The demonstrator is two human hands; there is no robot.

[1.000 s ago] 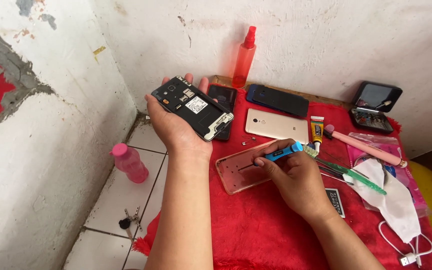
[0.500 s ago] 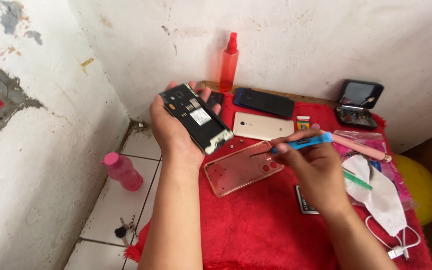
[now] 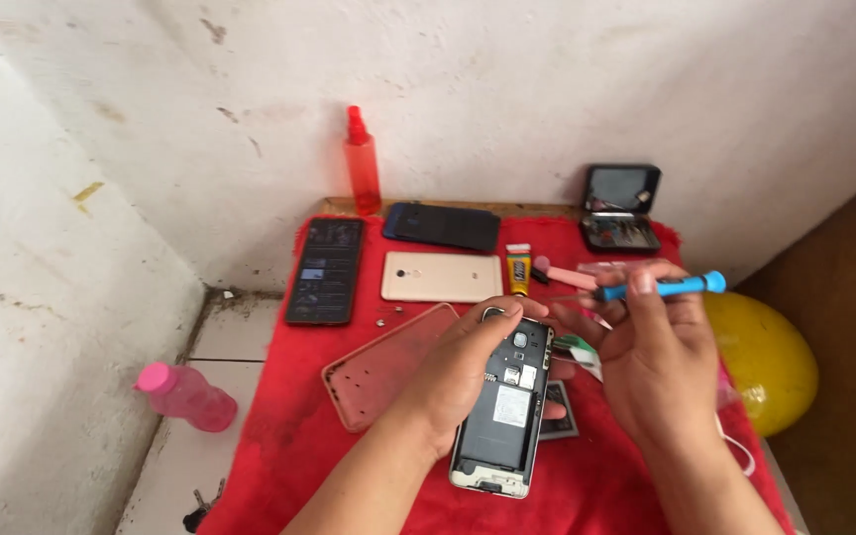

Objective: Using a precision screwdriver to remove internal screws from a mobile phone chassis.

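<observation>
The scene was bright, with soft and even daylight; its source was not visible. Shadows were weak, only a faint one beside the red bottle (image 3: 363, 161) on the wall (image 3: 547, 89). No strong glare appeared. Focus was quite sharp in the middle, and the wide lens bent the edges slightly.

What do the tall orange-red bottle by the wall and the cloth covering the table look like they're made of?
The spray bottle looks like translucent plastic: light glows through its glossy orange-red body. The red cloth seems a soft, matte fabric, perhaps felt or fleece, judging by its fuzzy surface and uneven edge; the exact weave is unclear.
</observation>
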